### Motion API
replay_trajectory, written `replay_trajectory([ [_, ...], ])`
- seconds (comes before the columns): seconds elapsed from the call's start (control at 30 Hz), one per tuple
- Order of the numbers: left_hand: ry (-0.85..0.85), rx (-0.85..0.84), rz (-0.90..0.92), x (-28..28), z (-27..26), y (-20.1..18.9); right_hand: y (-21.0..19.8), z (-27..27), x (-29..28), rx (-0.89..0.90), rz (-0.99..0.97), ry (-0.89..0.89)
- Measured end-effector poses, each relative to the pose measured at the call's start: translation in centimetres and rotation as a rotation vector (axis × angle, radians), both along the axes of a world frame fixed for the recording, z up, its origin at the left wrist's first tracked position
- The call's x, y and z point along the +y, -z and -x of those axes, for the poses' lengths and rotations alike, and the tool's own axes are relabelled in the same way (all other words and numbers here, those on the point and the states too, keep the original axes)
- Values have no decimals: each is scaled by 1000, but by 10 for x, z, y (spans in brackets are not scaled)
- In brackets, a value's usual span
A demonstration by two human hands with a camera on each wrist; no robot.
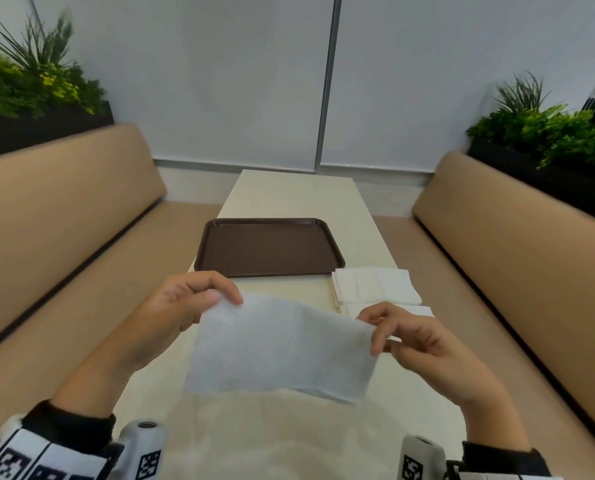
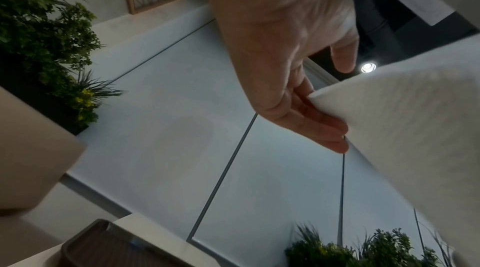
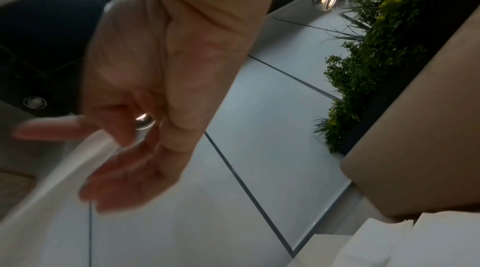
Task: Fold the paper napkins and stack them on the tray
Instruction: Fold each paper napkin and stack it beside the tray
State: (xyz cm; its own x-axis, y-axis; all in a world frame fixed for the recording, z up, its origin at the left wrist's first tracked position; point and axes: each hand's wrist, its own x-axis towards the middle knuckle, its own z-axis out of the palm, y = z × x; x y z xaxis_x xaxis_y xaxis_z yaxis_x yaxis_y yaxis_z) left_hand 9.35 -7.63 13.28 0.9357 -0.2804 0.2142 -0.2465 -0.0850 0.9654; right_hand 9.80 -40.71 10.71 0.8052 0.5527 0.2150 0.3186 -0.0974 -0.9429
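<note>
I hold a white paper napkin [image 1: 282,344] spread in the air above the near part of the table. My left hand [image 1: 199,299] pinches its upper left corner, and the left wrist view shows that corner [image 2: 405,119] between thumb and fingers. My right hand [image 1: 389,327] pinches its upper right corner; in the right wrist view the napkin's edge [image 3: 64,168] runs blurred between the fingers. A brown tray [image 1: 268,247] lies beyond the napkin with nothing on it. A pile of white napkins [image 1: 372,287] sits to the tray's right front.
The narrow cream table [image 1: 299,199] runs away from me between two tan benches [image 1: 64,209] [image 1: 518,230]. Planters with green plants [image 1: 36,84] [image 1: 552,133] stand behind each bench back. A white panelled wall closes the far end.
</note>
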Motion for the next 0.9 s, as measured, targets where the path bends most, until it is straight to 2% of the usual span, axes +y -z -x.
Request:
replay_trajectory([
  [0.07, 5, -83, -158, -5, -1, -4, -9, 1, 2, 17, 27, -120],
  [0.13, 103, -118, -284, -18, -2, -12, -20, -2, 17, -70, 147, -192],
  [0.23, 185, -232, -542, -34, -7, -26, -31, -10, 51, -209, 326, -194],
  [0.3, 208, -280, -599, -39, -11, -33, -34, -13, 65, -259, 352, -152],
  [0.43, 137, -308, -581, -42, -16, -41, -34, -18, 59, -229, 403, -72],
  [0.63, 11, -212, -381, -39, -30, -37, 1, -25, 13, -64, 373, 113],
  [0.77, -39, 10, -324, -52, -48, -7, 35, -35, -28, 99, 260, 343],
  [0.9, -20, 271, -223, -94, -75, 37, 51, -47, -59, 279, 119, 540],
])
